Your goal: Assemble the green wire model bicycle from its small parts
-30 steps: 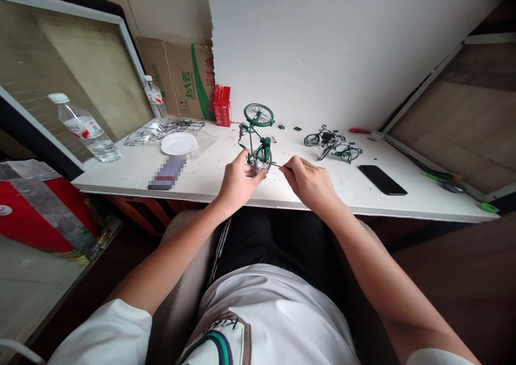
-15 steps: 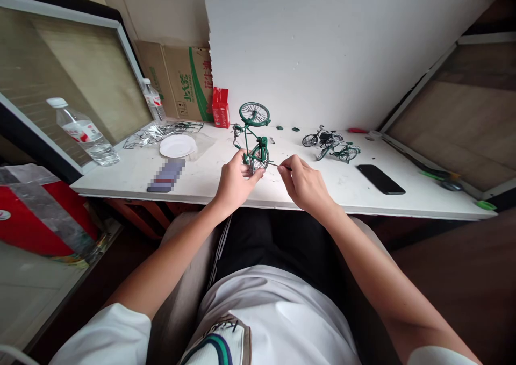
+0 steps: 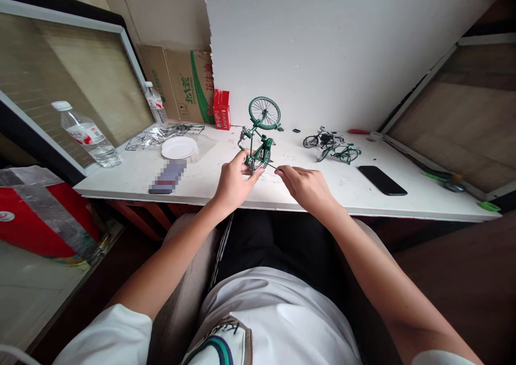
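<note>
A green model bicycle (image 3: 260, 144) stands on end, one wheel up in the air and the other low in my left hand (image 3: 234, 179). My left thumb and fingers are closed around that lower wheel. My right hand (image 3: 304, 185) pinches a thin, dark rod-like tool (image 3: 272, 165), whose tip points left at the lower wheel. Whether the tip touches the wheel is too small to tell. Two finished-looking model bicycles, one black (image 3: 321, 137) and one green (image 3: 342, 153), stand to the right on the white table (image 3: 217, 187).
A white plate (image 3: 179, 147), a plastic bag with thin dark frames (image 3: 155, 135) and water bottles (image 3: 91, 139) are at left. A small red box (image 3: 222, 109) stands before a cardboard carton (image 3: 181, 85). A black phone (image 3: 381, 180) lies at right. Small dark pieces (image 3: 296, 130) lie at the back.
The bicycle has turned in my left hand: its upper wheel has moved right and up and shows more of its face. My right hand has shifted slightly, its fingers closer to the lower wheel.
</note>
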A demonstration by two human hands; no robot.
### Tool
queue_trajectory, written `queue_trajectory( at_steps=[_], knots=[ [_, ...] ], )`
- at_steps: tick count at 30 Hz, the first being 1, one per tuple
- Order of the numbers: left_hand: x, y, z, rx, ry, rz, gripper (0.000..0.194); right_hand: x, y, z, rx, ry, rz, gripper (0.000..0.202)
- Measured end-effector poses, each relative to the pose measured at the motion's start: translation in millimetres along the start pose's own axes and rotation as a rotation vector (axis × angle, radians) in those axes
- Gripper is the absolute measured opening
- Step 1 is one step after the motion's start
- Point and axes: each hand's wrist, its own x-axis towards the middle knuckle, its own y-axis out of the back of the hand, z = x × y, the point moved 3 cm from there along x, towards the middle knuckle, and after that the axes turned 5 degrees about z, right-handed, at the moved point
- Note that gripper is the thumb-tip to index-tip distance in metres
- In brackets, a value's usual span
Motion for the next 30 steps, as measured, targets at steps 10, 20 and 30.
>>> queue_trajectory(
  at_steps=[10, 20, 30],
  knots=[
    [0, 0.0, 0, 0.002, -0.028, 0.007, 0.038, 0, 1, -4, 0.524, -0.265, -0.158, 0.057],
    [0, 1.5, 6, -0.007, 0.002, -0.002, 0.041, -1, 7, -15, 0.498, -0.257, -0.077, 0.053],
    [3, 3.6, 3, -0.013, 0.011, -0.020, 0.043, -1, -2, -11, 0.010, 0.014, 0.013, 0.043]
  ],
)
